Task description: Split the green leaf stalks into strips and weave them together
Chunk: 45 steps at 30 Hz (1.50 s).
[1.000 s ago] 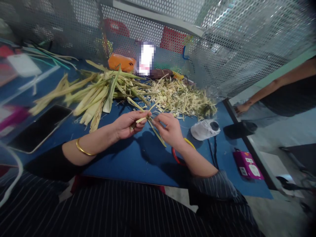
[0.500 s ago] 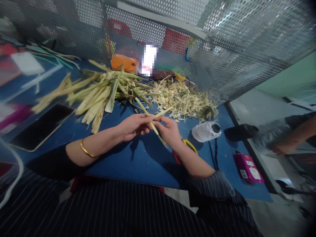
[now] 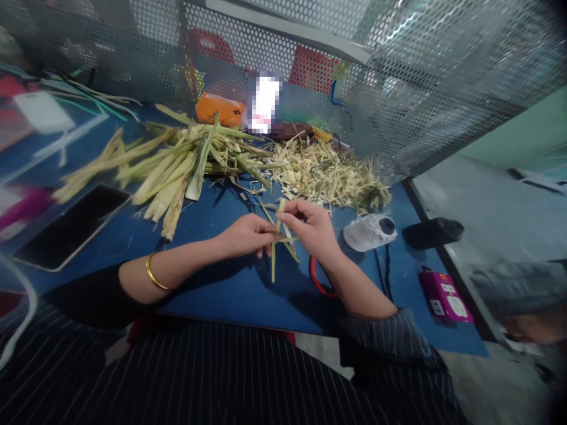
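Note:
Above the blue table, my left hand (image 3: 250,236) pinches pale green plant-leaf strips (image 3: 273,262) where they cross. My right hand (image 3: 310,227), close beside it, is closed with thumb and forefinger on the upper end of a strip. One strip end hangs below the left fingertips, and others slant down to the right. Beyond the hands lie a bundle of long dried stalks and leaves (image 3: 177,162) and a heap of shredded plant scraps (image 3: 325,174). Scissors with a red handle (image 3: 315,277) lie partly hidden behind my right wrist.
A white thread spool (image 3: 367,232) stands right of my hand, near a black cylindrical object (image 3: 434,234) and a purple box (image 3: 445,295). At left lies a dark phone (image 3: 73,227). An orange packet (image 3: 219,110) sits before the perforated metal screen (image 3: 266,35). Another person's arm shows at far right.
My right hand has lifted slightly and drawn a strip end upward. One strip now hangs straight down below my left fingers. The other person's arm at far right has moved lower.

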### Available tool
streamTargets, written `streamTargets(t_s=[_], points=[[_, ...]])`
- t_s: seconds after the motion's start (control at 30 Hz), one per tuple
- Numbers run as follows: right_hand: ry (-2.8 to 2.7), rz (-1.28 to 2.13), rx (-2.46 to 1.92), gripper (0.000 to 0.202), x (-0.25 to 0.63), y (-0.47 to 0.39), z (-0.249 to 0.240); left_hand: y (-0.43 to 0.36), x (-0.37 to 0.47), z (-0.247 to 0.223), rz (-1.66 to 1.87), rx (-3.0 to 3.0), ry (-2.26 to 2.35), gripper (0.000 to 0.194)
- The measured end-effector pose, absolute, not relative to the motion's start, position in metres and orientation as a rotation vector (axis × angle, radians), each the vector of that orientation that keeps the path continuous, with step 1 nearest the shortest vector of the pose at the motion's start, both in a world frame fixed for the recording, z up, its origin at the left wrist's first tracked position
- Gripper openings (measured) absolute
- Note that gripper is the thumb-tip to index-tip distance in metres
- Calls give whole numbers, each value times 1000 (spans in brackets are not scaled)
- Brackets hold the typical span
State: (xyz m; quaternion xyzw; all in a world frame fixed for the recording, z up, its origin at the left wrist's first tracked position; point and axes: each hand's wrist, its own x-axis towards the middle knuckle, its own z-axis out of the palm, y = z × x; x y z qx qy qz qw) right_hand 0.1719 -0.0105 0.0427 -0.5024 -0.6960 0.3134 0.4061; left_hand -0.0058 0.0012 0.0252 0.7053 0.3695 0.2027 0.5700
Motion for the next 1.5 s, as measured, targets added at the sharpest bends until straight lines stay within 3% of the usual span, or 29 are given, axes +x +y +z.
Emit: streamTargets(t_s=[0.1,0.23,0.3,0.43,0.7,0.8,1.03,1.2,1.5], points=[[-1761,617,-1300,20,169,-16,45,2,-8,20,538,1723,913,37],[-1851,184,-1379,3,164,-30,46,6,-11,20,711,1636,995,39],[-1955,-30,-1357,5,161,-35,43,7,-10,23,745,1476,994,36],[-2216,-357,-1210,15,157,-38,40,8,-7,32,740,1118,888,11],[-2242,-465,-1194,17,158,-37,33,8,-7,40,803,834,796,7],[-2306,-469,-1178,19,159,-36,23,7,-6,38,813,830,797,15],[-2429,-353,-1027,28,151,-36,19,5,-5,34,822,841,821,25],[-2183,-161,-1118,11,150,-35,27,6,-6,35,788,789,844,30],[-1036,1311,-1316,17,153,-15,21,8,-9,35,774,875,876,31]])
